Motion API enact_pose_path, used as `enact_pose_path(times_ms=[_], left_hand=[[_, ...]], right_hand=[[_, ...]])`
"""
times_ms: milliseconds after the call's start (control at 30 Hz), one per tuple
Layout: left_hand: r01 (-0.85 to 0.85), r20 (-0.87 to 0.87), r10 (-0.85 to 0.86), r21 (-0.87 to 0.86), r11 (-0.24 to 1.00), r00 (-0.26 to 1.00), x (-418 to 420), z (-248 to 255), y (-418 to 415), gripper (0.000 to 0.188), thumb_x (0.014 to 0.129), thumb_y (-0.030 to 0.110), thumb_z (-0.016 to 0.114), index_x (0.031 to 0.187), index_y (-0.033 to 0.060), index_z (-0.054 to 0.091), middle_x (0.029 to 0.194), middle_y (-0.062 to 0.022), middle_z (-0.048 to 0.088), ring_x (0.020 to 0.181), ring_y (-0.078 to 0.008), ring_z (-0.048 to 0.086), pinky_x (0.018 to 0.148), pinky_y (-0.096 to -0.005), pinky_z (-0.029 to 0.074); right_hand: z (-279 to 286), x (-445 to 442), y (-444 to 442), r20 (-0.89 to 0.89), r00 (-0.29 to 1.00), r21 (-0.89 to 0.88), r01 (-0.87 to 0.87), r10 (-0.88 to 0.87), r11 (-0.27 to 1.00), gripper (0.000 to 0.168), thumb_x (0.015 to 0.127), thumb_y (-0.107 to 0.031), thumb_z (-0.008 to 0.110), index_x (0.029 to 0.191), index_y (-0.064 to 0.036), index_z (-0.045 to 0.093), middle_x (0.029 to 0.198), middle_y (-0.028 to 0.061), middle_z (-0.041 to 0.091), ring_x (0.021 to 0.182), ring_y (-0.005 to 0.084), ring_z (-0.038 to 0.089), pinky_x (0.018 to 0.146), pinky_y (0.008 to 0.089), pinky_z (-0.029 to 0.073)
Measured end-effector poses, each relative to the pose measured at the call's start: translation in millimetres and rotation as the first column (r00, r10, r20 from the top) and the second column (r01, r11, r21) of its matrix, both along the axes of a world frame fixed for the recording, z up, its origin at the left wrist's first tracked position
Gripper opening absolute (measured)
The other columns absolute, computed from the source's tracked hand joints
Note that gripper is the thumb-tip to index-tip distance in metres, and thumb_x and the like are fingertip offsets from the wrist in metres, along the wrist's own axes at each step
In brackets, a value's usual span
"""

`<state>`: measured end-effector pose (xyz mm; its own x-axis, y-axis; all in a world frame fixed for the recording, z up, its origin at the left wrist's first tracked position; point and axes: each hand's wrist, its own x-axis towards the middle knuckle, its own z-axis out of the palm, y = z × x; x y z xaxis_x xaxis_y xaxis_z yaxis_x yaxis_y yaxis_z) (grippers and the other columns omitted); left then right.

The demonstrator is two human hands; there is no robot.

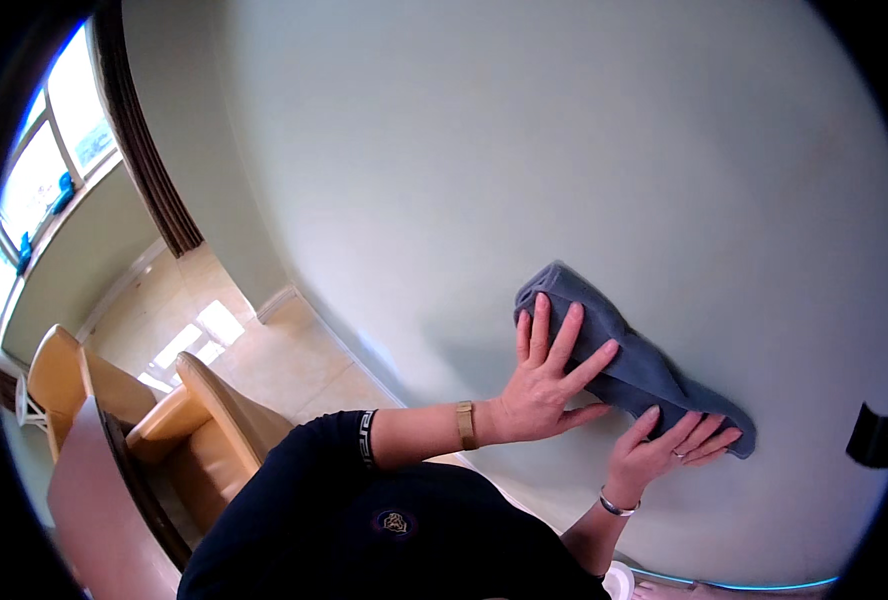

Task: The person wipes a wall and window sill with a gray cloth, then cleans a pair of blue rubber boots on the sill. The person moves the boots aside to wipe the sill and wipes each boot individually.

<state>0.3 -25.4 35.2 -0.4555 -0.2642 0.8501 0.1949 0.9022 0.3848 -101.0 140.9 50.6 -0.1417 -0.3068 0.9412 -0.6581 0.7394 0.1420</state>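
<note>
A folded grey-blue cloth (635, 360) lies lengthwise against a pale, plain wall (489, 150). My left hand (545, 382), with a gold-coloured band at the wrist, presses the cloth's upper left part, its fingers spread over the fabric and its thumb below the cloth's edge. Lower and to the right, my right hand (661, 450), wearing a ring and a silver-coloured bangle, holds the cloth's other end, fingers across it and thumb on its lower edge. What lies under the fabric is hidden.
Tan armchairs (215, 442) stand at a table (103, 510) at lower left. Behind them are windows (39, 165) and a dark brown curtain (140, 142). A white baseboard (354, 356) runs between wall and tiled floor (301, 360). A white round object (620, 581) shows at the bottom.
</note>
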Motion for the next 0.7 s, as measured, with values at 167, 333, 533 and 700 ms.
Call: enact_pose_path(times_ms=[167,333,533,700], left_hand=[[-0.010,0.052,0.013,-0.062,0.998,0.999,18.3,3.7,-22.3,0.078,0.079,0.049,0.075,0.145,0.0188,0.047,0.159,-0.0313,0.008,0.144,-0.0567,-0.001,0.112,-0.0651,0.005],[-0.113,-0.068,0.119,0.096,0.989,0.991,40.8,21.3,-99.9,0.075,0.084,0.045,0.070,0.147,0.0129,0.044,0.159,-0.0319,0.006,0.145,-0.0546,0.000,0.113,-0.0629,0.007],[-0.206,-0.128,0.238,0.222,0.953,0.963,72.1,16.6,-235.9,0.082,0.086,0.040,0.069,0.152,0.0086,0.032,0.160,-0.0301,0.000,0.146,-0.0514,-0.004,0.114,-0.0601,0.005],[-0.291,-0.192,0.341,0.248,0.924,0.920,94.8,24.4,-352.6,0.084,0.086,0.039,0.069,0.153,0.0078,0.030,0.162,-0.0255,0.001,0.149,-0.0444,-0.003,0.116,-0.0546,0.005]], right_hand=[[23.1,17.6,-26.2,-0.016,0.999,-0.032,-0.038,0.038,0.999,0.066,0.099,-0.034,0.048,0.151,-0.001,0.024,0.161,0.0189,0.015,0.144,0.0555,0.005,0.111,0.0694,0.006],[46.5,44.9,-96.6,-0.054,0.998,0.088,0.032,-0.027,0.996,0.066,0.095,-0.046,0.055,0.144,-0.003,0.043,0.156,0.0176,0.030,0.145,0.0519,0.014,0.115,0.0618,0.006],[64.2,86.8,-240.9,-0.112,0.987,0.234,-0.084,0.113,0.969,0.050,0.093,-0.041,0.057,0.135,-0.013,0.058,0.153,0.0144,0.037,0.143,0.0518,0.019,0.115,0.0613,0.005],[86.7,122.6,-352.7,-0.061,0.967,0.288,-0.219,0.246,0.932,0.043,0.093,-0.038,0.056,0.133,-0.022,0.062,0.151,0.0082,0.043,0.140,0.0466,0.029,0.114,0.0600,0.004]])
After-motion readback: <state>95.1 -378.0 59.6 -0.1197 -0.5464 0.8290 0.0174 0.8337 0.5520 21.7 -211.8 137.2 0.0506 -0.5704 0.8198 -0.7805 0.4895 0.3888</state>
